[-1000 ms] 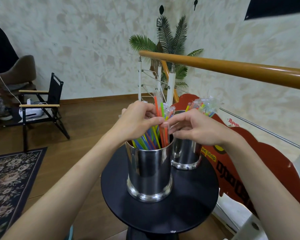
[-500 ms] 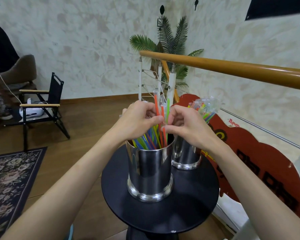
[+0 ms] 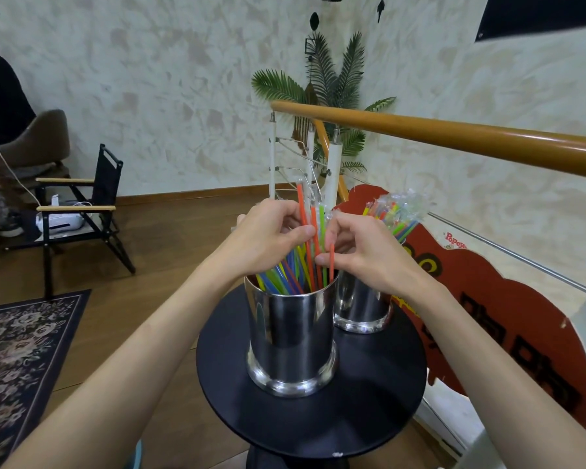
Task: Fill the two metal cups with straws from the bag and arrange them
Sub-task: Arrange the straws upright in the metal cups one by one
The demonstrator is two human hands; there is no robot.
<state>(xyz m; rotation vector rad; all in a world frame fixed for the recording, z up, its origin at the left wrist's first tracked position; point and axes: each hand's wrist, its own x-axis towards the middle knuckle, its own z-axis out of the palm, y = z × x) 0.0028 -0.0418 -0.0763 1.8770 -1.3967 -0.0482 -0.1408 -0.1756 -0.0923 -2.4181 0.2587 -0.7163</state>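
Note:
Two shiny metal cups stand on a round black table (image 3: 369, 411). The near cup (image 3: 290, 336) holds several coloured straws (image 3: 285, 275) in orange, green, blue and yellow. Above it my left hand (image 3: 268, 238) grips a bunch of those straws, and my right hand (image 3: 359, 252) pinches an orange straw and steadies others beside it. The far cup (image 3: 362, 308) sits behind my right wrist, with wrapped straws (image 3: 398, 214) sticking up out of it.
A wooden handrail (image 3: 454, 137) crosses above the table on the right. A red shaped signboard (image 3: 508, 319) leans behind the table. A black folding chair (image 3: 82, 211) and a patterned rug (image 3: 21, 360) are on the wood floor to the left. A palm plant (image 3: 329, 82) stands by the wall.
My right hand has slid down and now pinches a short orange straw low over the near cup. My left hand still holds the bunch, barely moved.

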